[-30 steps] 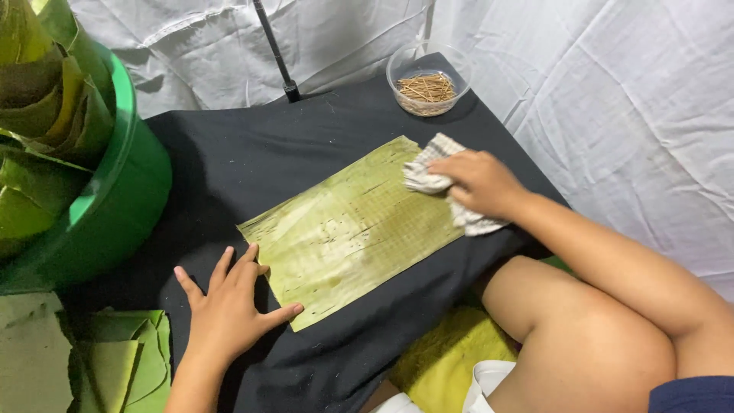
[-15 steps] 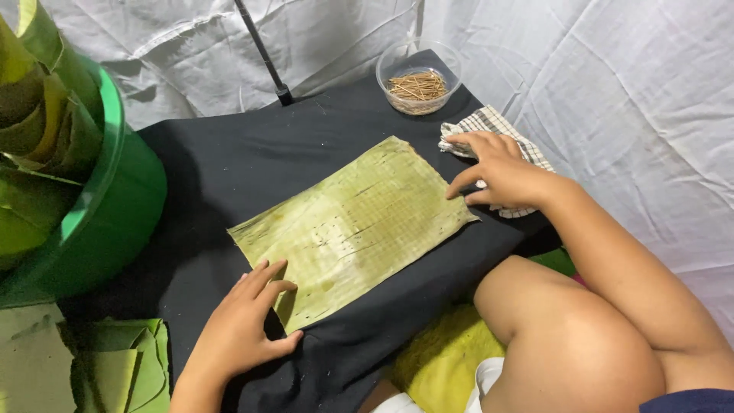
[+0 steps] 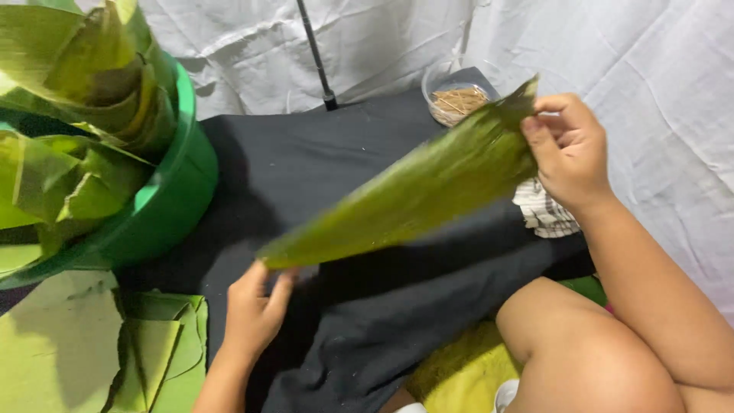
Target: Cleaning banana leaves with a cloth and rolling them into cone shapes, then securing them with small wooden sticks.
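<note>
Leaf: one, lifted | hands: left, right gripping ends

No packages, labels, signs or screens in view.

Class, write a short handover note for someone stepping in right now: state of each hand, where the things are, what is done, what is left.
Left hand: pinches the near corner of the large green banana leaf.
Right hand: grips the far corner; the leaf is held off the black cloth.
Checked rag lies on the cloth under the right wrist; clear bowl of small sticks behind.
Green tub holds more leaves; folded leaves lie at left.
Done: leaf lifted. Left: leaf not yet set down.
</note>
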